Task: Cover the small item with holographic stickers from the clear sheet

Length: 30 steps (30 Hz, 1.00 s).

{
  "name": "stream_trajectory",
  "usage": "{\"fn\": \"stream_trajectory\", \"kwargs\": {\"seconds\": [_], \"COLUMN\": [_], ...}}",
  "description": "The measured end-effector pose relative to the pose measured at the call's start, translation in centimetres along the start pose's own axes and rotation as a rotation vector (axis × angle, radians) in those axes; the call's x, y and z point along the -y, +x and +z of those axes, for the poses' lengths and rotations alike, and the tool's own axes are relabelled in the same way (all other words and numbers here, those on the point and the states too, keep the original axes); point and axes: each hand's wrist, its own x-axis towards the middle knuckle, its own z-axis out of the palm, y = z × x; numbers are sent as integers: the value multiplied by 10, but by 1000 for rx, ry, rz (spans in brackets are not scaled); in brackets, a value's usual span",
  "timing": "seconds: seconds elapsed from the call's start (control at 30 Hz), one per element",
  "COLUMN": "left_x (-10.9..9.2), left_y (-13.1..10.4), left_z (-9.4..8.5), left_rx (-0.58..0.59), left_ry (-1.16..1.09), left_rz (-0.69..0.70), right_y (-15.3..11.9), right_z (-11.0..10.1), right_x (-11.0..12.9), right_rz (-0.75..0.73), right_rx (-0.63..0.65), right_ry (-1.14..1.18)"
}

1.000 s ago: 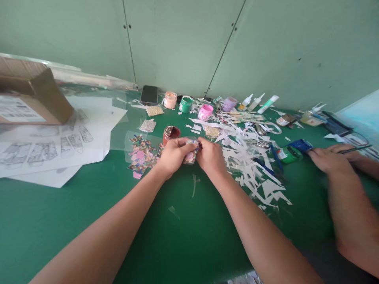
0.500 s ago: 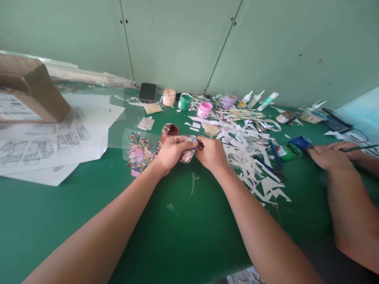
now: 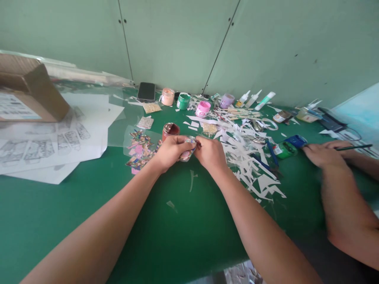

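apparently midway, with loose coloured cut-outs (image 3: 137, 151) at left seemingly yet to handle, near a red jar (image 3: 170, 131) clamping with fingers of the left hand (image 3: 169, 153) a small patterned piece (image 3: 186, 154), curling fingers of the right hand (image 3: 211, 151) together at its edge, impossible to tell whether pinching it, beside white paper scraps (image 3: 244, 159).

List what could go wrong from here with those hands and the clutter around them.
1. The open reddish-brown jar stands just beyond the left hand; a knock might tip it toward the colourful cutouts nearby.
2. The left wrist is close to those cutouts and could scatter them.
3. White paper scraps lie beside the right hand; the small patterned piece, if dropped there, might get mixed in.
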Motion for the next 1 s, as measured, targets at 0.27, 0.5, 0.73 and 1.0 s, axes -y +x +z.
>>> {"fn": "stream_trajectory", "kwargs": {"seconds": [0.27,0.5,0.73,1.0], "left_x": [0,0,0,3], "left_y": [-1,-2,-5,-4], "left_z": [0,0,-2,4], "left_rx": [7,50,100,-170], "left_ry": [3,-31,100,-50], "left_rz": [2,3,20,60], "right_y": [1,1,-2,0], "right_z": [0,-4,-3,-4], "right_x": [-1,-3,-5,-12], "right_rz": [10,-7,37,67], "right_rx": [-7,7,-45,-105], "right_ry": [40,144,90,113]}}
